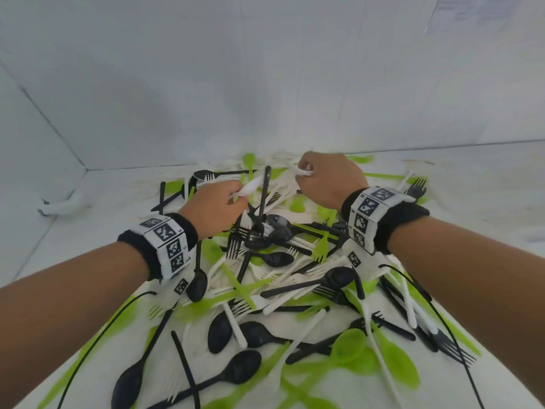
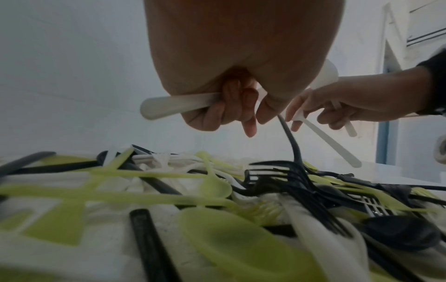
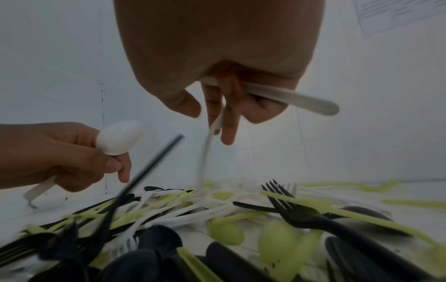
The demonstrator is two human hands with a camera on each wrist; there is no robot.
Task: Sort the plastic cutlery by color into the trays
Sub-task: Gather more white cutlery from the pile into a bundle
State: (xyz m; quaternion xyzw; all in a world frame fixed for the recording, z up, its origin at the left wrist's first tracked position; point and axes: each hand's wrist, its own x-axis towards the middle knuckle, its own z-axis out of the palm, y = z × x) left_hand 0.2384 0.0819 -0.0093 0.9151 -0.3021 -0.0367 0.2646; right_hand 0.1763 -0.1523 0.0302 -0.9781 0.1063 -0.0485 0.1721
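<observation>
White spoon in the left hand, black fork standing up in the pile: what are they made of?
White plastic spoon in the left hand: looks like opaque moulded plastic, smooth, soft sheen on the bowl. Black plastic fork: likely glossy thin plastic, with highlights along its slim handle. Motion blur leaves finer texture unclear.

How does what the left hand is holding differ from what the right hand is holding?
The left hand grips one white spoon and also lifts a black fork by its handle tip. The right hand holds only white pieces, at least two, and nothing black. The spoon's bowl shows; the ends of the right hand's pieces are hidden. Both hold white cutlery above the mixed pile.
</observation>
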